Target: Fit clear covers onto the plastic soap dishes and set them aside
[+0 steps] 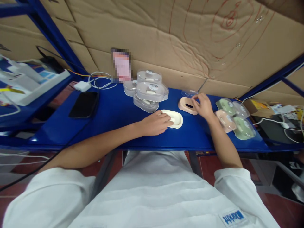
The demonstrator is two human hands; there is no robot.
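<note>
A cream oval tray with a raised rim lies on the blue table. My left hand is over its left side, fingers curled over the rim and the fingertips inside. To its upper right sits a peach oval box with a dark slot in its top. My right hand grips the right end of this box, thumb and fingertips bent against it. Behind the box lies a clear plastic lid. The palm undersides of both hands are hidden.
Grey packaged cases are stacked at the back left of centre. Peach and green packaged cases lie by my right forearm. A black phone, a white charger and cables are at left. Cardboard walls the back.
</note>
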